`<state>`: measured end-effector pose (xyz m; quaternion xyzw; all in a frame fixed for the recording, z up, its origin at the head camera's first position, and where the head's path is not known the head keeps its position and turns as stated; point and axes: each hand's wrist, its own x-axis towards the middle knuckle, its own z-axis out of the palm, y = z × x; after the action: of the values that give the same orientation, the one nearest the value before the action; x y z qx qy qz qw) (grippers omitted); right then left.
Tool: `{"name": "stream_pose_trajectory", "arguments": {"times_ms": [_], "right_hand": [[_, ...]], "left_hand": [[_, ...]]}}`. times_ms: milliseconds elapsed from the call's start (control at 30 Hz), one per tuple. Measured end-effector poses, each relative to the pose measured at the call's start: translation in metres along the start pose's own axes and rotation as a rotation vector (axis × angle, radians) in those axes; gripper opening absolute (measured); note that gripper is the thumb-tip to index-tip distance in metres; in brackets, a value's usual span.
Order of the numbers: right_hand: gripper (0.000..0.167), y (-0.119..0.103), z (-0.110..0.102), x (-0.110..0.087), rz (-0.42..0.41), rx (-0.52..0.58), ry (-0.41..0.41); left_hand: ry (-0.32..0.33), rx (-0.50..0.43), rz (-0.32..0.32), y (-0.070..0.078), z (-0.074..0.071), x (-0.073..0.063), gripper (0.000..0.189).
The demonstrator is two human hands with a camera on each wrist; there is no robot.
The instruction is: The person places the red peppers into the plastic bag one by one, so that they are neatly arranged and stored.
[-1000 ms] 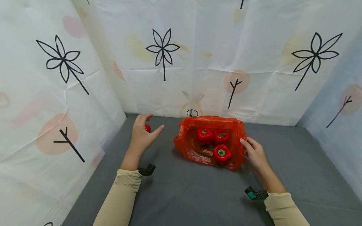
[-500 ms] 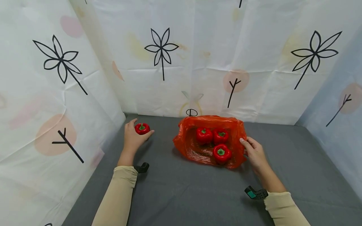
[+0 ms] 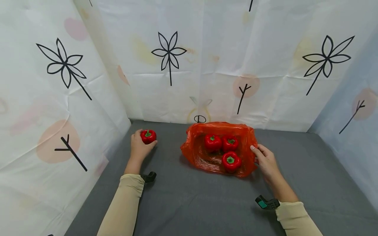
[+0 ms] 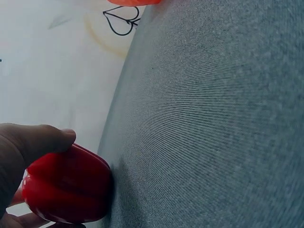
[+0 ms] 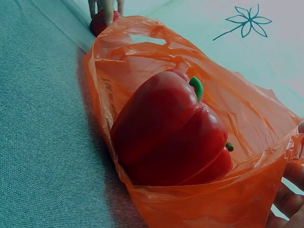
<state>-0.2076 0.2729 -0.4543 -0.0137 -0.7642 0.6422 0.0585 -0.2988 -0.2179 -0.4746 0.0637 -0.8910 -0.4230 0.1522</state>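
Note:
At the far left of the table, my left hand (image 3: 140, 147) holds a red bell pepper (image 3: 148, 136) with a green stem, thumb on one side and fingers on the other. In the left wrist view that bell pepper (image 4: 69, 186) stands against the grey cloth, its underside hidden. The orange plastic bag (image 3: 195, 154) lies with its mouth spread open, right of centre. Inside it sit three more red peppers, the nearest one (image 3: 231, 161) at the front. My right hand (image 3: 265, 160) pinches the bag's right edge between thumb and fingers.
A grey cloth (image 3: 189, 203) covers the table. White printed fabric (image 3: 200, 65) rises behind it and on both sides. The bag stands between the two hands, close to the back fabric.
My left hand has moved left and slightly toward me, closing round the red bell pepper it partly hid before. The right hand and the bag have stayed put.

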Motion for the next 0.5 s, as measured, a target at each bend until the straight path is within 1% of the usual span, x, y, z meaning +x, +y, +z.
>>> {"name": "stream_pose_trajectory", "arguments": {"times_ms": [200,367,500], "right_hand": [[0.042,0.0018,0.0008,-0.0003,0.002,-0.014,0.012],[0.041,0.0024,0.0009,0.0001,-0.004,-0.011,0.016],[0.039,0.0026,0.0008,0.0002,-0.007,-0.002,0.015]], "left_hand": [[0.016,0.003,0.009,-0.0015,-0.0004,-0.0002,0.086],[0.02,0.002,0.02,-0.001,-0.0033,-0.0022,0.084],[0.009,0.004,0.04,0.004,-0.0057,-0.0056,0.08]]}}
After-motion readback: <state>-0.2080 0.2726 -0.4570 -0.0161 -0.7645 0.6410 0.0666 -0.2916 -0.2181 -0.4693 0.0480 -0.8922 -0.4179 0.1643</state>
